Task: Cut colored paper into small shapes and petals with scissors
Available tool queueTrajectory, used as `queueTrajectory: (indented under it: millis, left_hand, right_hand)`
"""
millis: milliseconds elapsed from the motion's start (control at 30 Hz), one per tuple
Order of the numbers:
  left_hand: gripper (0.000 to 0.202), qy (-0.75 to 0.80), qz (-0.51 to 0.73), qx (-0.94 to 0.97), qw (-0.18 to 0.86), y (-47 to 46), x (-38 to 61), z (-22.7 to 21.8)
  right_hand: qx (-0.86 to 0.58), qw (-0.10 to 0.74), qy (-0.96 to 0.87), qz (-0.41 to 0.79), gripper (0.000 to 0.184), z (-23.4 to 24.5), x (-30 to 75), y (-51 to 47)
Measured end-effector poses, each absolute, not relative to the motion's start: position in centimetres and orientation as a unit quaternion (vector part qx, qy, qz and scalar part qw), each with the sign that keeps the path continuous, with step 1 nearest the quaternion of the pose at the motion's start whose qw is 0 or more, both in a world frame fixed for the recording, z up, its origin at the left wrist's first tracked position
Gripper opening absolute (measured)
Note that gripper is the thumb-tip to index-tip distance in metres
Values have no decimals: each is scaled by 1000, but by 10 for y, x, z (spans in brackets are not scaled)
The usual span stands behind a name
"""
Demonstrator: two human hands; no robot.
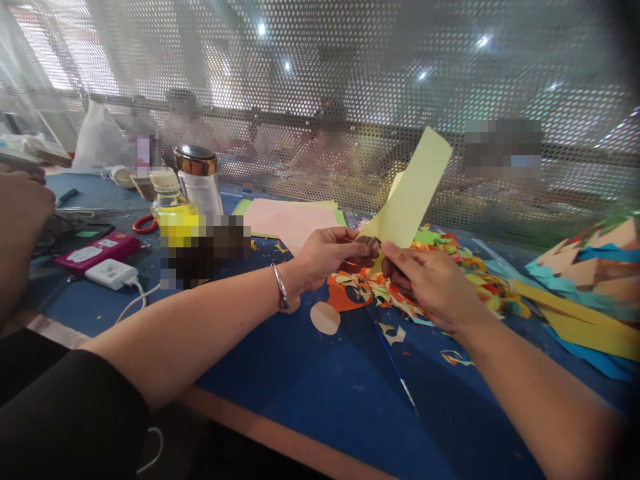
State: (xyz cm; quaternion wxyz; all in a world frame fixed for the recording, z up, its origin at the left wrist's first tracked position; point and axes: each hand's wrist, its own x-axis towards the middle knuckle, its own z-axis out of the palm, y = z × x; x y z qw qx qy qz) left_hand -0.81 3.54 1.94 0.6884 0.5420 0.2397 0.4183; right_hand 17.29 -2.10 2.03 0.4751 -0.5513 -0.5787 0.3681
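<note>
A pale yellow paper strip (pixel 413 190) stands up tilted to the right above the blue table (pixel 310 373). My left hand (pixel 327 257), a silver bracelet on its wrist, pinches the strip's lower end. My right hand (pixel 430 283) is closed on the same lower end from the right. Under both hands lies a heap of colourful paper scraps (pixel 440 267). A small round tan paper piece (pixel 325 318) lies on the table below my left wrist.
Pink and green paper sheets (pixel 293 220) lie behind my hands. A glass jar with a gold lid (pixel 197 177), a yellow bottle (pixel 170 203), a pink device (pixel 97 250) and a white charger (pixel 111 273) stand left. Cut coloured strips (pixel 580 293) pile right. Another person's arm (pixel 20 220) is at far left. A perforated screen (pixel 350 100) closes the back.
</note>
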Motion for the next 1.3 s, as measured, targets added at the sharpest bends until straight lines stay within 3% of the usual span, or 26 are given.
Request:
queueTrajectory:
  millis: [1300]
  left_hand:
    - [8,254,400,540,696,40,-9,20]
  right_hand:
    - [-571,438,-640,269,67,19,181,-20]
